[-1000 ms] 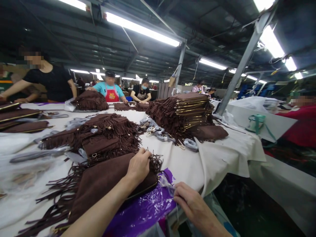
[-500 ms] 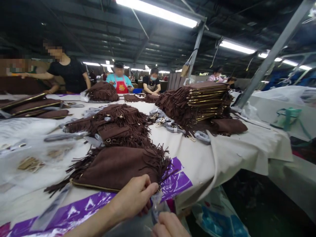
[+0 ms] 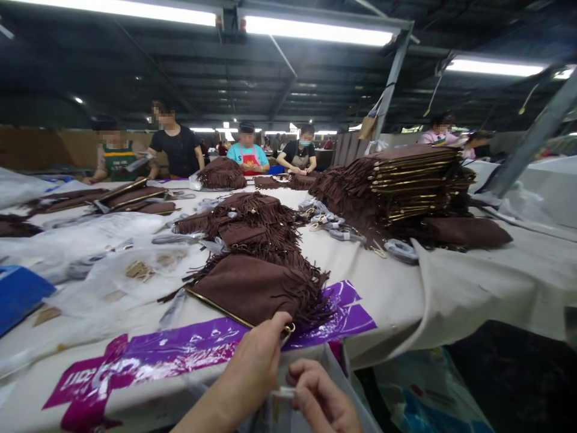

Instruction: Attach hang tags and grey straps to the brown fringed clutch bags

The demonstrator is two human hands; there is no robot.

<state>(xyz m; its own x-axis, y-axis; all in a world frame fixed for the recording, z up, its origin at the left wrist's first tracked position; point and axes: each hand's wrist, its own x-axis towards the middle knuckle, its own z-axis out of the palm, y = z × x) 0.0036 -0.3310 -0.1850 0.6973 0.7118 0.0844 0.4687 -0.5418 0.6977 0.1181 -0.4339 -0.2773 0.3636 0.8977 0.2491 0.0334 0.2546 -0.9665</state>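
Note:
A brown fringed suede bag (image 3: 252, 287) lies on a purple plastic sheet (image 3: 189, 346) at the table's near edge, its gold zipper edge toward me. My left hand (image 3: 255, 367) is closed, thumb and fingers pinched near the bag's gold ring at the corner. My right hand (image 3: 322, 400) is closed too, just below the table edge, pinching a small clear plastic piece (image 3: 283, 392) between both hands.
More fringed bags are piled in the table's middle (image 3: 252, 219) and stacked high at the right (image 3: 406, 183). Clear plastic bags (image 3: 112, 264) and a blue box (image 3: 18, 291) lie at the left. Several people work at the far side (image 3: 247, 150). The floor drops off at right.
The view has swung left and up. My left hand left the top of the bag and came to its near corner; my right hand closed in beside it on the clear plastic.

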